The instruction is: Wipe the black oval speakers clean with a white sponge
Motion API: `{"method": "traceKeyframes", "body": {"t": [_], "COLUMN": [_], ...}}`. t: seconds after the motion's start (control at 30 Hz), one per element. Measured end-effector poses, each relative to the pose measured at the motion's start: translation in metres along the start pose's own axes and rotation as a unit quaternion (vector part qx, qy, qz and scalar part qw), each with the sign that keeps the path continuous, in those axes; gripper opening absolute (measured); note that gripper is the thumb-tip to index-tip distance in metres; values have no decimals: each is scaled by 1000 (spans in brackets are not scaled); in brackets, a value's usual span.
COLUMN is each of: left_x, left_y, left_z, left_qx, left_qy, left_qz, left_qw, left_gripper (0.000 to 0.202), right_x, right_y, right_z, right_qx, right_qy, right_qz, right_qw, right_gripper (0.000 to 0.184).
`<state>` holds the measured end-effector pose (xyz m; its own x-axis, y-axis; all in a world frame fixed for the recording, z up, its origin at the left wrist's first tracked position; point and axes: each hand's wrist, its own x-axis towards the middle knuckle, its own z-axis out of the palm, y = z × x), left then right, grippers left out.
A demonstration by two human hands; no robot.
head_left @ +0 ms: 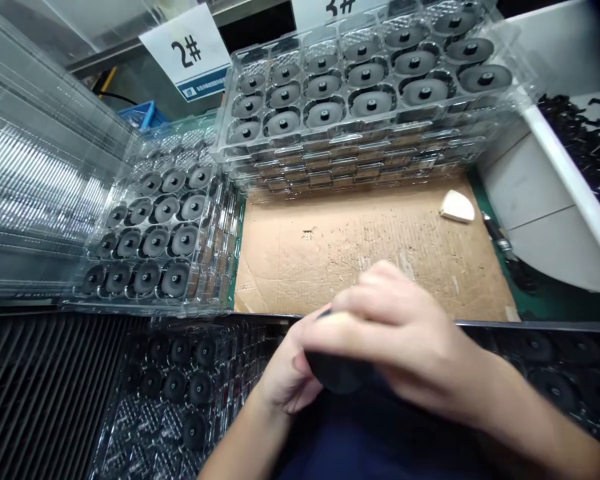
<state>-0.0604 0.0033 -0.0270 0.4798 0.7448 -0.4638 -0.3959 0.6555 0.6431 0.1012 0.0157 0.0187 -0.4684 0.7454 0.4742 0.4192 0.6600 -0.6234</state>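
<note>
Both of my hands meet low in the middle, over the table's near edge. My left hand (285,373) cups a dark round disc part (337,375) from below, fingers curled round it. My right hand (397,330) lies over the same disc from above, fingers closed on it; a small dark piece peeks out at its fingertips. Most of the disc is hidden by the two hands. Just beyond them lies a worn sheet of brown cardboard (360,247).
A stack of clear trays (370,87) filled with grey discs stands at the back. A second filled tray stack (155,233) sits at the left, beside empty clear trays (35,173). A white wedge (457,207) and a black tool (503,247) lie at right. White bin (555,160) holds black bits.
</note>
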Motion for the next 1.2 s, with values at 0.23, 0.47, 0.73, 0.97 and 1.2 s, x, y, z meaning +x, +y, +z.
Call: {"method": "traceKeyframes", "body": {"t": [0.23,0.47,0.73,0.97,1.2], "left_x": [3,6,-1,-6,-8], "left_y": [-4,-10,1,2,-1], "left_z": [-5,-12,-16,-24,-26], "left_qx": [-138,-213,-232,-220,-169], "left_qy": [-121,-183,-184,-148,25], "left_qz": [-56,-53,-47,-32,34], "left_qw": [981,958,954,964,985], "left_gripper": [53,47,52,54,61], "right_x": [-26,-71,-82,-73,-19], "right_y": [32,105,98,96,3], "right_z": [16,78,95,89,48], "right_qx": [51,-71,-130,-85,-27], "right_qy": [128,85,79,83,135], "right_qz": [196,336,347,378,282], "right_qw": [971,935,925,918,950], "right_gripper": [26,29,34,32,26]}}
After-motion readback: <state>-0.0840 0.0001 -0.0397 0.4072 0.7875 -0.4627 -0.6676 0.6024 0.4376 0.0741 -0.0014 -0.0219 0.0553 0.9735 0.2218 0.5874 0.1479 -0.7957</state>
